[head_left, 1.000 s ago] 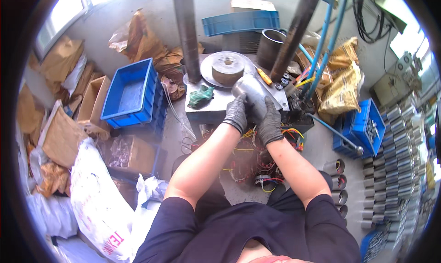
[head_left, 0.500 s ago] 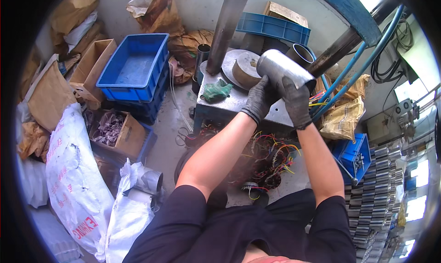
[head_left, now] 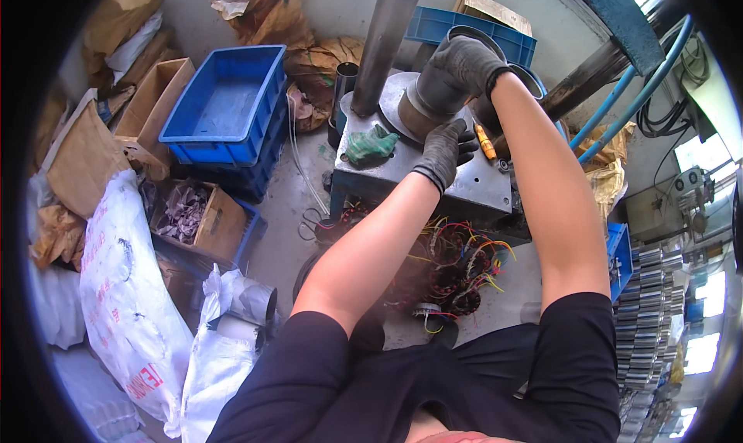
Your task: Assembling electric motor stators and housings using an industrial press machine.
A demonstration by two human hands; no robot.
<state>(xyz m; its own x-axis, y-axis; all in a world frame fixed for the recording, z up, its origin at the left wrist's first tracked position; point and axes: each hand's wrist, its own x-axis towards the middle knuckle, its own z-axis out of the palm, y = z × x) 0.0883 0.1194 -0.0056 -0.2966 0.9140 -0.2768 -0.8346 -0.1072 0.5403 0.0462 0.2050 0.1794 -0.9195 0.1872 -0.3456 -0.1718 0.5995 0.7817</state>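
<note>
A grey metal cylinder [head_left: 435, 91] stands roughly upright on the round block [head_left: 419, 121] of the metal bench [head_left: 464, 181], its open end up. My gloved right hand [head_left: 470, 62] is closed over its upper rim, the fingertips partly hidden. Low beside the block is my gloved left hand [head_left: 447, 150], fingers loosely apart, with nothing seen in it. An orange-yellow handled tool [head_left: 485, 142] lies on the bench between my arms. To the left of the block is a crumpled green cloth [head_left: 370, 145].
A steel post [head_left: 385, 48] rises at the bench's left, and a blue beam [head_left: 615, 17] crosses at upper right. Wire-wound parts with coloured leads [head_left: 457, 261] lie below. Blue crates [head_left: 224, 94] and white sacks [head_left: 128, 288] stand left; stacked metal cylinders [head_left: 650, 311] fill the right.
The cylinder has gone from tilted in both hands to upright on the block. My left hand has let go and dropped lower; my right hand has moved up to the rim.
</note>
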